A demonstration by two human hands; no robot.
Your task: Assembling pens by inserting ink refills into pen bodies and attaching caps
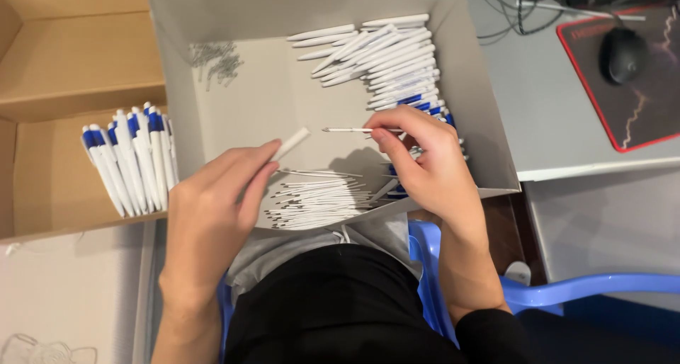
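My left hand (216,208) pinches a white pen barrel (291,144) that points up and right. My right hand (425,162) holds a thin ink refill (348,130) by its rear end, tip pointing left toward the barrel, a short gap between them. Both hands hover over a grey cardboard tray (262,102) resting on my lap. Beneath the hands lies a pile of loose refills (319,197). White pen barrels (386,56) are stacked at the tray's far right, with blue pen parts (425,105) just under them.
Small metal springs (216,58) lie in the tray's far left corner. A brown cardboard box (49,173) to the left holds finished white and blue pens (131,155). A desk with a mouse (622,54) on a mat is at the right. Below is a blue plastic chair (567,286).
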